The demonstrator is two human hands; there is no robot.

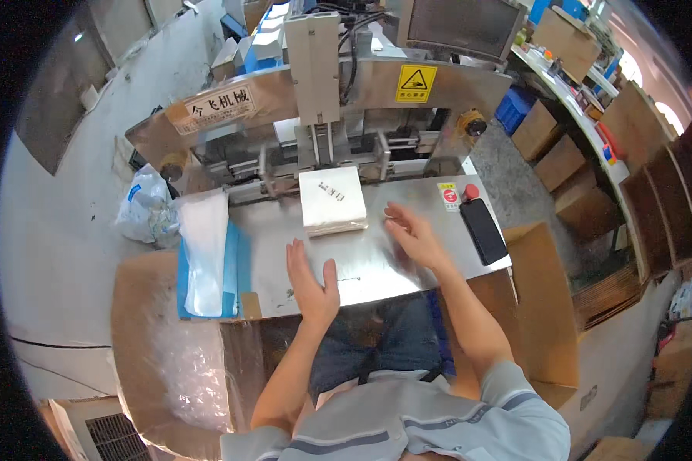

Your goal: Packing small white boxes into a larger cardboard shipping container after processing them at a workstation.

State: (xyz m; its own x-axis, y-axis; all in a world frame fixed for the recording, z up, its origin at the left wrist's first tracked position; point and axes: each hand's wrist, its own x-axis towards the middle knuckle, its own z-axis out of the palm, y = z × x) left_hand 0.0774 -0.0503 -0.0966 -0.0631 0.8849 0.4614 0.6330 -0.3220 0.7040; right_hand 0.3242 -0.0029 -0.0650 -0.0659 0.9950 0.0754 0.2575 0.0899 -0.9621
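Observation:
A square white stack point(333, 198), apparently paper napkins with dark print on top and a shiny clear wrap at its front, rests on the metal worktable point(354, 269). It stands at the back of the tabletop, against the machine's feed opening. My left hand point(313, 288) hovers just in front of the stack's left corner, empty, thumb apart from the fingers. To the right of the stack is my right hand point(414, 234), also empty, fingers loosely stretched toward it. Neither hand touches the stack. At the table's left, a blue box point(233, 265) carries a pile of clear plastic bags point(205, 250).
A metal machine frame point(269, 104) spans the table's back, with a warning sign and side knobs. A black phone point(484, 232) and red button point(471, 191) occupy the right side. Cardboard boxes flank the table; the left carton point(142, 323) holds clear plastic film point(188, 361).

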